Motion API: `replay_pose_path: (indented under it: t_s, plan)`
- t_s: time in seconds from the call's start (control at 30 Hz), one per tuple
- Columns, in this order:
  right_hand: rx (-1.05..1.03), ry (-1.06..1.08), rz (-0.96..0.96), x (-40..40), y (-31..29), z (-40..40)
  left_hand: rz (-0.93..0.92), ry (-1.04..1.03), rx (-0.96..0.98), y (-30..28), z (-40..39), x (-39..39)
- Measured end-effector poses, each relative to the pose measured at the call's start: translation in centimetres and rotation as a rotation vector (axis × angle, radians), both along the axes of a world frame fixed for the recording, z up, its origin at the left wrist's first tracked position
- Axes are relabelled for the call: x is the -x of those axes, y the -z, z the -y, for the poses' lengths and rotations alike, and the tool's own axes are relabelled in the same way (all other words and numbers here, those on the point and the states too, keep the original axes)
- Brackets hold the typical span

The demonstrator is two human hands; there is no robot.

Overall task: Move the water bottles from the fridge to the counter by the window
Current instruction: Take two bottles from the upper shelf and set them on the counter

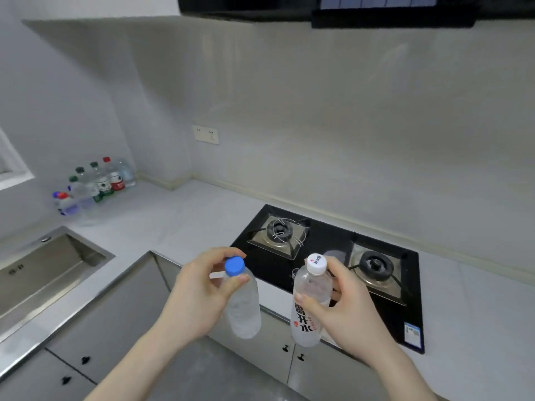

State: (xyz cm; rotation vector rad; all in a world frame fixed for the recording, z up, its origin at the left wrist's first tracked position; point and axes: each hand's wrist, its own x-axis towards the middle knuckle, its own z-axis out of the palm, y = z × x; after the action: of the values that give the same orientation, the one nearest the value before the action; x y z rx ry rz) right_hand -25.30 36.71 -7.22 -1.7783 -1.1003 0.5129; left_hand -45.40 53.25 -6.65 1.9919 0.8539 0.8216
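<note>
Two bottles held upright, blue-capped bottle (pixel 241 302) in left grip (pixel 199 290), white-capped bottle (pixel 308 302) in right grip (pixel 344 305)

A black two-burner gas hob (pixel 324 250) sits right of a steel sink (pixel 49 264).

Your left hand (pixel 199 290) at 7 o'clock, fingers curled, pinching | your right hand (pixel 344 308) at 5 o'clock, likewise | forearms converging upward.
</note>
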Motion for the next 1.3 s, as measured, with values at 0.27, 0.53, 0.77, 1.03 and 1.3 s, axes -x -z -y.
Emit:
replay_pose_path:
  t_s: [0.27, 0.53, 0.77, 1.03, 1.3]
  plan:
    - [-0.034, -0.076, -0.015, 7.4, -0.3, -10.0, -0.021, -0.083, -0.036, -0.2, -8.0, 8.9]
    - [-0.037, -0.162, -0.030, 13.7, -0.2, -18.7, -0.041, -0.157, -0.021, 0.5, -15.1, 16.2]
    - [-0.024, -0.261, -0.060, 15.6, 0.2, -26.4, 0.002, -0.234, 0.036, 1.3, -20.8, 19.0]
    - [0.005, -0.388, -0.060, 15.1, 1.9, -37.0, -0.043, -0.329, 0.055, 2.4, -28.6, 19.0]
    - [0.000, -0.449, -0.042, 11.6, 2.1, -49.1, -0.116, -0.434, 0.054, 1.7, -38.9, 16.7]
